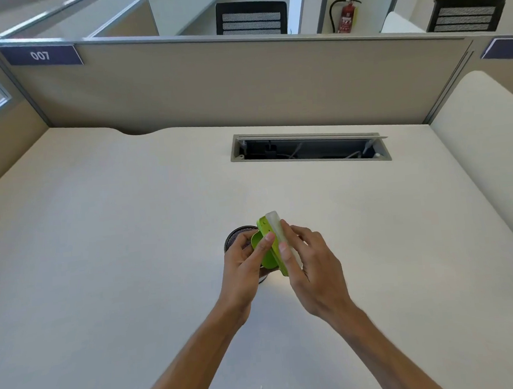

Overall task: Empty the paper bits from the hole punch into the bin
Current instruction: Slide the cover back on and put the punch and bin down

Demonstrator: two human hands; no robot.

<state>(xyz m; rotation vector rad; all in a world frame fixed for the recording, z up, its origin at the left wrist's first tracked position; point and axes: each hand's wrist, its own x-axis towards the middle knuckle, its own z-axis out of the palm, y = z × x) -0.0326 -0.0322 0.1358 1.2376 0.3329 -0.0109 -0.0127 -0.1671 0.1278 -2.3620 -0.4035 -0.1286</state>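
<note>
A green hole punch (pixel 268 255) with a whitish translucent base tray (pixel 277 230) is held on edge above the desk, near the middle of the head view. My left hand (pixel 242 269) grips its green side, thumb on the body. My right hand (pixel 310 268) holds the whitish tray side, with two fingertips on the tray's edge. Just behind and below the punch stands a small black mesh bin (pixel 237 236), mostly hidden by my left hand. I cannot see any paper bits.
The cream desk (pixel 130 233) stretches around the hands. An open cable slot (pixel 309 148) is set into it further back. A beige partition (pixel 211 85) closes the far side, and a second desk surface (pixel 488 135) lies to the right.
</note>
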